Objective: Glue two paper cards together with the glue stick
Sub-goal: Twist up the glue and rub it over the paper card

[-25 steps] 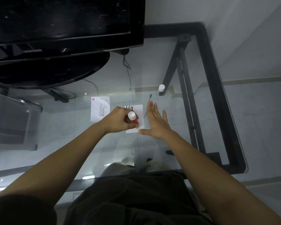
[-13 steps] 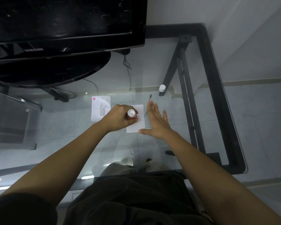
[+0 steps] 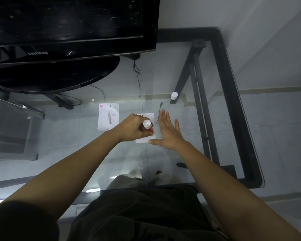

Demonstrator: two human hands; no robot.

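Note:
Two white paper cards lie on the glass table. One card (image 3: 148, 117) sits under my hands, mostly covered. The other card (image 3: 108, 117), printed with text and a pink logo, lies just to its left. My left hand (image 3: 132, 128) grips a red glue stick (image 3: 147, 126) with a white end up, its lower end pressed on the covered card. My right hand (image 3: 167, 133) lies flat with fingers spread, beside the card's right edge, thumb touching its lower corner. The white glue cap (image 3: 174, 95) stands apart at the back right.
A black monitor (image 3: 68, 28) on a round base fills the back left of the glass table (image 3: 215, 105). A thin black cable (image 3: 159, 112) lies just behind my right hand. The table's dark frame runs along the right and near edges.
My left hand has drawn the glue stick back toward me over the card, after pushing it away half a second ago. The right hand has stayed flat in place.

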